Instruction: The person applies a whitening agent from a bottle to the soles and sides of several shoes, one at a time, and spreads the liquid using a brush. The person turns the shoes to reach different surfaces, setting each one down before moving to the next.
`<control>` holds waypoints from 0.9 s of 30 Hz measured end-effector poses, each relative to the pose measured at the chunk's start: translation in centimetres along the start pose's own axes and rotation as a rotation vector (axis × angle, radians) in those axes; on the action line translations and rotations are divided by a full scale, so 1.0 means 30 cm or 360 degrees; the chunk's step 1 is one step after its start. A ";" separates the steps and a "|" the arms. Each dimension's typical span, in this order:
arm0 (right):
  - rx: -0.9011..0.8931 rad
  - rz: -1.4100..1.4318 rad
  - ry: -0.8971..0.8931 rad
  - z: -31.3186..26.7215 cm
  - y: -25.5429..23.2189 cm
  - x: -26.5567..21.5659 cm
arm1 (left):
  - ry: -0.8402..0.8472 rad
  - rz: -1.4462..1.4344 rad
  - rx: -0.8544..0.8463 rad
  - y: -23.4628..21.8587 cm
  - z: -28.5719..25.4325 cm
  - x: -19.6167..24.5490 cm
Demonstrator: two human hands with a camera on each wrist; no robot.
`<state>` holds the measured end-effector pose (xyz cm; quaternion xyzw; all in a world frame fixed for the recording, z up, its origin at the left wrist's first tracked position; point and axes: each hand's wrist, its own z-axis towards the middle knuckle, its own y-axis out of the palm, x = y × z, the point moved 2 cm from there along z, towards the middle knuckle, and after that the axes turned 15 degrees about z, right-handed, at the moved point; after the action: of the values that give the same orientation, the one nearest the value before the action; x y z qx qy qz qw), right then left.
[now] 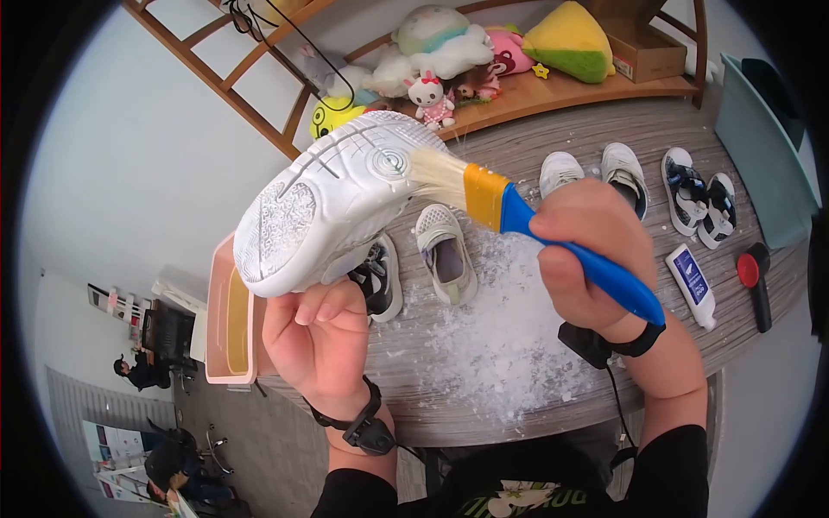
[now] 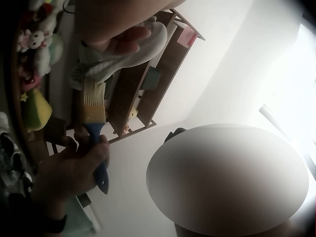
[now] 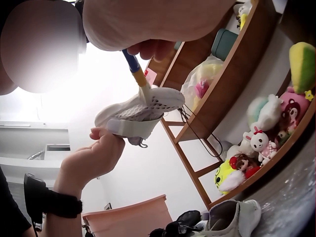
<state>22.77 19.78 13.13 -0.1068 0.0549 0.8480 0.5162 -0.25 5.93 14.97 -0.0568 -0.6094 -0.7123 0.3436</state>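
In the head view my left hand (image 1: 319, 341) holds up a white shoe (image 1: 289, 229), its patterned sole turned toward the camera. The right wrist view shows the same shoe (image 3: 140, 118) from another side, with its perforated part and the left fingers (image 3: 101, 133) at its underside. My right hand (image 1: 600, 246) grips the blue handle of a flat paintbrush (image 1: 484, 194) with a yellow band. Its pale bristles meet the sole's edge near the round tread mark. In the left wrist view the brush (image 2: 94, 116) also reaches the shoe.
White flakes (image 1: 518, 354) cover the table's middle. Around them stand a grey mesh shoe (image 1: 449, 263), a black-and-white shoe (image 1: 393, 289), several other shoes, a white tube (image 1: 692, 285) and a black-and-red tool (image 1: 758, 285). A pink tub (image 1: 220, 319) and a teal bin (image 1: 760, 155) flank the table.
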 end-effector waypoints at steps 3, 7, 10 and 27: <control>0.0052 -0.0024 0.0082 -0.006 -0.014 0.007 | -0.0021 -0.0022 0.0014 0.004 0.005 0.004; 0.0292 0.0009 0.0326 -0.026 -0.016 0.029 | -0.0019 -0.0021 0.0016 0.002 0.005 0.007; 0.0635 0.0386 0.0653 -0.032 -0.003 0.060 | -0.0034 -0.0002 0.0011 -0.003 0.007 0.009; 0.0943 0.1061 0.1109 0.007 -0.085 0.123 | -0.0091 0.0296 -0.0329 -0.021 0.026 -0.015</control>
<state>23.37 24.19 12.50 -0.2079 0.4884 0.8282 0.1797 -0.54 6.84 14.41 -0.1683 -0.5345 -0.7344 0.3828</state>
